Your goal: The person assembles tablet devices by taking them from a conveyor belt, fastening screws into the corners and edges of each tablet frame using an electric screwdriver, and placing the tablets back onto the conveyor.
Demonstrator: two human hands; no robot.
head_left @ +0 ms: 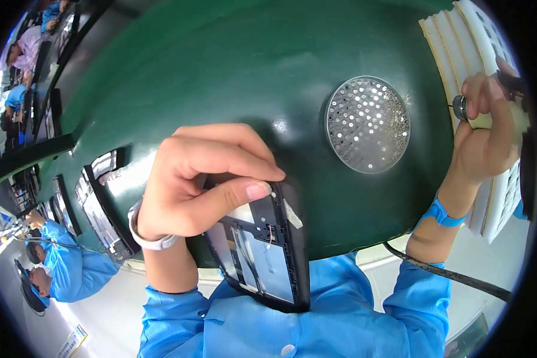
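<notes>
My left hand (206, 179) pinches the upper edge of an opened black tablet (262, 250) between thumb and fingers. The tablet is tilted near the table's front edge, its inside showing a silver battery, dark cables and a small circuit section. A piece of pale tape sticks to its right edge. At the far right, my right hand (486, 122) is wrapped round a pale green electric screwdriver (482, 121) with a metal collar and a thin bit pointing left. Between the hands lies a round clear dish (368, 167) of small screws, apart from both.
A stack of white foam trays (459, 42) stands at the right, close to the right hand. A black cable (447, 272) runs below the right forearm. More black tablets (104, 209) lie at the left. A person in blue (71, 256) sits beyond the table's left edge.
</notes>
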